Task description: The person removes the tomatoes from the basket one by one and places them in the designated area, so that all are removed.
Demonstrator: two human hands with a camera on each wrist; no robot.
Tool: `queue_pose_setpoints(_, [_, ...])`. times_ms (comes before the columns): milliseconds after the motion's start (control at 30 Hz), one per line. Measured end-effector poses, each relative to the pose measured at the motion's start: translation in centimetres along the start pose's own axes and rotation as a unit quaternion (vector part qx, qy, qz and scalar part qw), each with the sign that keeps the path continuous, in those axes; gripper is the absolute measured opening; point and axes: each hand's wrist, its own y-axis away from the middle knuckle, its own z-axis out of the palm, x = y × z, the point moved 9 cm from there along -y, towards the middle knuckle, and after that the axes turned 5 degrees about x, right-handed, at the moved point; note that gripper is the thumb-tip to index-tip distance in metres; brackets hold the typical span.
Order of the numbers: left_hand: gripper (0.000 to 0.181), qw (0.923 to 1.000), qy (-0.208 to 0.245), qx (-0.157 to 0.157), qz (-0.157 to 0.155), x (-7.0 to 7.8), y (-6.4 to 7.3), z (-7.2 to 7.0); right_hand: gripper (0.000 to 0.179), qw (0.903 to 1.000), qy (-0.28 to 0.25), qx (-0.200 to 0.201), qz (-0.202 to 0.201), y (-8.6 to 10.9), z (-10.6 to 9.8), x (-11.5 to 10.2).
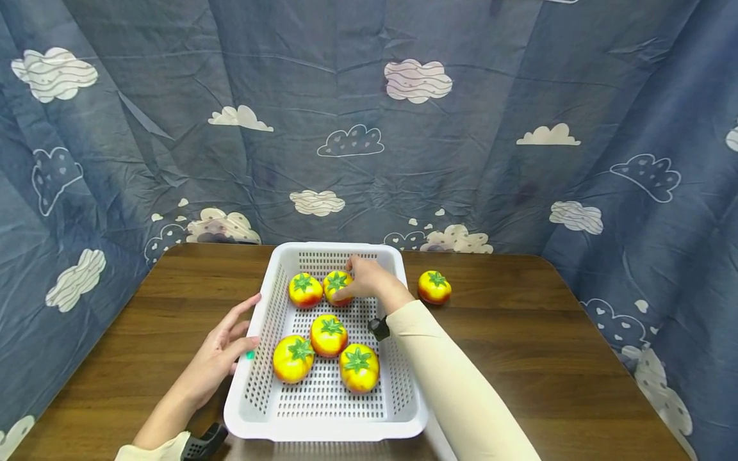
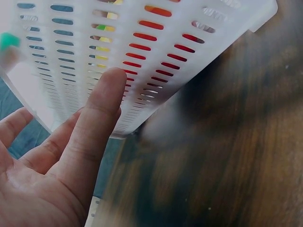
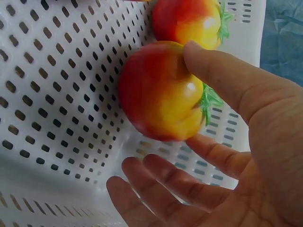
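A white perforated plastic basket (image 1: 325,430) holds several yellow-and-red tomatoes with green star-shaped tops. At its far end my right hand (image 1: 371,280) straddles one tomato (image 3: 158,92); the thumb touches its side, and the index fingertip is partly hidden at the opposite edge. The other fingers of that hand are spread loosely, off the fruit. Beside it lies a second tomato (image 1: 305,291). My left hand (image 1: 213,358) is at the basket's left side with relaxed fingers, the thumb at the rim by a green mark (image 1: 250,355).
Nearer the front of the basket lie a middle tomato (image 1: 328,335), a left one (image 1: 293,360) and a right one (image 1: 359,369). Another tomato (image 1: 434,287) rests on the wooden table (image 1: 519,346), right of the basket. A blue cloud-patterned curtain (image 1: 357,96) hangs behind.
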Motion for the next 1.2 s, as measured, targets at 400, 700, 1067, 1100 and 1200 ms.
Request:
queue_pose_setpoints(400, [0.066,1.0,-0.001,-0.001,-0.003,0.0,0.0,-0.1,0.067,1.0,0.004,-0.003,-0.002,0.1,0.6,-0.3])
queue_pose_setpoints(700, [0.066,1.0,-0.004,0.001,0.0,0.0,0.0,-0.1,0.065,0.9999,0.013,0.005,-0.008,0.0,0.7,-0.7])
queue_pose_setpoints(1067, [0.066,0.9999,-0.006,0.006,-0.006,-0.1,-0.1,-0.1,0.064,0.9999,-0.005,0.011,-0.004,-0.2,0.2,-0.3])
queue_pose_setpoints(1100, [0.066,1.0,-0.005,0.006,-0.006,-0.1,-0.1,-0.1,0.064,0.9999,-0.006,0.012,-0.003,-0.2,0.1,-0.3])
queue_pose_setpoints(1200, [0.066,1.0,-0.004,0.005,-0.006,-0.2,0.0,-0.1,0.066,0.9998,-0.005,0.017,-0.001,-0.2,-0.4,-0.1])
